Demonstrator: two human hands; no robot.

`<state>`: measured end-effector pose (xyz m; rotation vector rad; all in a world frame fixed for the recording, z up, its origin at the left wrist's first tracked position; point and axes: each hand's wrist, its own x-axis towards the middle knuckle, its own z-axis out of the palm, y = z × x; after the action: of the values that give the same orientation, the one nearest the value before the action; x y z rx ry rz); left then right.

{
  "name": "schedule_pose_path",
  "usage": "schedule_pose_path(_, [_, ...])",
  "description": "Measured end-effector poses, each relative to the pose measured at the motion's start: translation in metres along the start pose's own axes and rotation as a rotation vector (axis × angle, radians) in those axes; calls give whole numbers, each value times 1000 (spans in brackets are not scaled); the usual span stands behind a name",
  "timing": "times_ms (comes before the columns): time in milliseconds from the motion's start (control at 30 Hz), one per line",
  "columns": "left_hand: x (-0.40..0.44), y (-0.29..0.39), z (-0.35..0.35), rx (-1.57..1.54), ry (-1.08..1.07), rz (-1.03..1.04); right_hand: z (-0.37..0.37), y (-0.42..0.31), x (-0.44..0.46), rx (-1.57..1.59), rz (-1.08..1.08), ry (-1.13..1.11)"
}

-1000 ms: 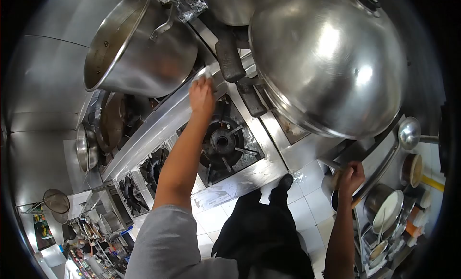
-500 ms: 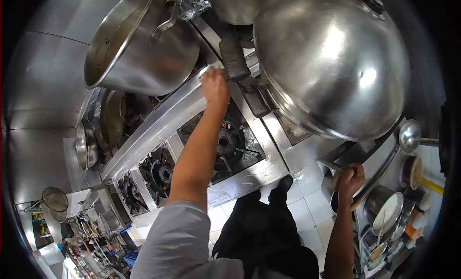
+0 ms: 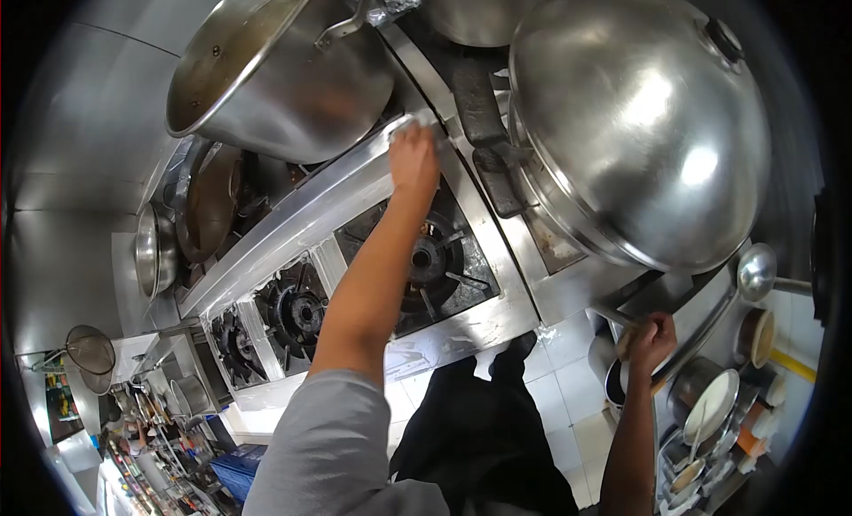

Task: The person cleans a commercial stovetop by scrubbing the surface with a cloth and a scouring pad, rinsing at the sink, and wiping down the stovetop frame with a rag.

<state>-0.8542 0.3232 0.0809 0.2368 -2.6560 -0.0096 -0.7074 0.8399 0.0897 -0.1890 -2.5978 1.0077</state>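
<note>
1. Steel ledge (image 3: 306, 199) is touched by left hand (image 3: 414, 154), fingers bunched on a pale, blurred item (image 3: 427, 118)
2. Right hand's (image 3: 652, 340) fingers are curled beside a metal handle (image 3: 611, 315); grip unclear
3. Ledge is bordered by burners (image 3: 422, 259); floor (image 3: 552, 399) is tiled

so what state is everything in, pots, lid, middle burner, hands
tall pot: uncovered
domed lid: down over a pan
saucepan: uncovered, pale contents
middle burner: nothing on it, no flame visible
left hand: at the steel ledge, grip unclear
right hand: fingers curled, grip unclear
</note>
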Motion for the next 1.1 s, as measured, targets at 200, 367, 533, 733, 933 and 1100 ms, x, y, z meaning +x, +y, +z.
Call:
schedule_pose_path(200, [-47, -60, -29, 13, 5, -135, 0, 2, -2, 0, -9, 5])
schedule_pose_path(367, [1, 3, -10, -100, -118, -150, 0, -4, -2, -5, -41, -5])
schedule_pose_path(533, [-68, -84, -33, 7, 80, -120, 0, 11, -1, 5, -44, -27])
schedule_pose_path(733, [-22, -27, -3, -51, 119, -119, 2, 9, -4, -1, -41, 4])
schedule_pose_path(933, [5, -3, -5, -16, -44, -96, 1, -2, -1, -32, -32, -1])
schedule_pose_path(1100, [13, -3, -13, 31, -83, -95, 1, -1, -3, -18, -33, 7])
